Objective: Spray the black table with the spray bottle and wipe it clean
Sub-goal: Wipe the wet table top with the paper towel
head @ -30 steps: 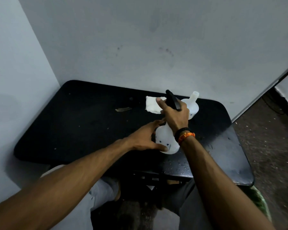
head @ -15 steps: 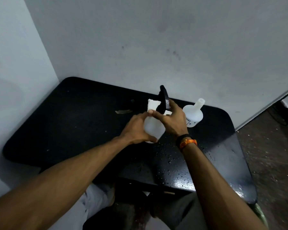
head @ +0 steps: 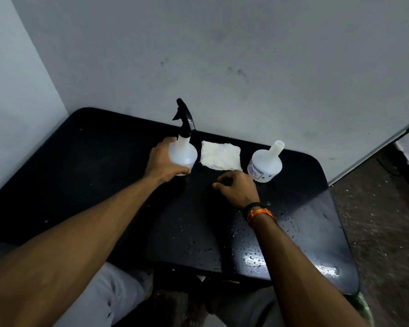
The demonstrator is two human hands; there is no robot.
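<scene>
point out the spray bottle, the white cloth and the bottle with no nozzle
spray bottle [head: 184, 155]: head view, on its translucent body.
white cloth [head: 220, 155]: head view, on its middle.
bottle with no nozzle [head: 265, 166]: head view, on its round body.

Bare forearms, a black-and-orange wristband [head: 257, 211] (right wrist), grey trousers [head: 118, 296].

Our two arms reach up from the bottom of the frame.

Our left hand [head: 162, 161] sits near the middle, fingers and thumb curled round the spray bottle [head: 183, 155]. Our right hand [head: 237, 188] is just right of the middle, fingers loosely bent, holding nothing, with bands on the wrist.
</scene>
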